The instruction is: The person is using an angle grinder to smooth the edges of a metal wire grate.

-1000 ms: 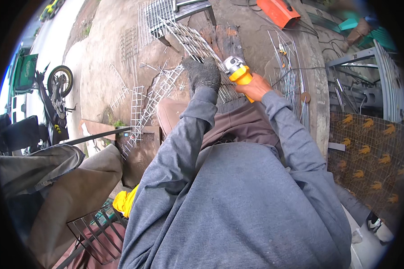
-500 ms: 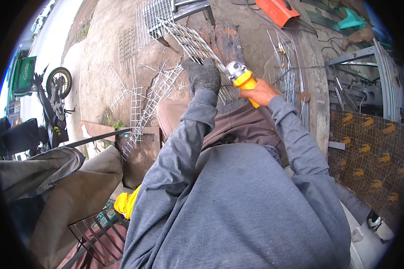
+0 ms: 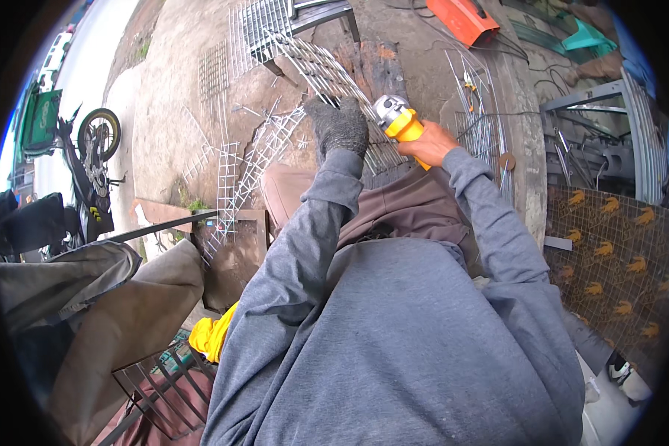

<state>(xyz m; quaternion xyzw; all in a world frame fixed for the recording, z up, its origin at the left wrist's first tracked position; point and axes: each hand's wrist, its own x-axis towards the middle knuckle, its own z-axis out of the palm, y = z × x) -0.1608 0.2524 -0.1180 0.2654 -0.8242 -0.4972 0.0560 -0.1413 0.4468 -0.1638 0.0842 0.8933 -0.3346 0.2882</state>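
My left hand (image 3: pixel 340 128), in a dark grey knit glove, is closed around the edge of a slanted metal grating (image 3: pixel 321 65). The grating's far end lies against a metal stand (image 3: pixel 320 18), and its near end comes down between my knees. In my bare right hand (image 3: pixel 435 143) is an angle grinder (image 3: pixel 404 126) with a yellow body and silver head. My fingers wrap round its body. The grinder's head is beside the grating's right edge, just right of my glove; whether it touches the bars, I cannot tell.
Cut wire mesh strips (image 3: pixel 256 167) lie on the concrete at left. Thin metal rods (image 3: pixel 485 123) lie to the right, near an orange machine (image 3: pixel 462 22) with cables. A metal frame (image 3: pixel 583 97) and a patterned sheet (image 3: pixel 609 260) line the right side. A motorcycle (image 3: pixel 95 152) stands far left.
My right hand and the grinder have shifted slightly away from me along the grating. My left hand keeps its hold on the grating.
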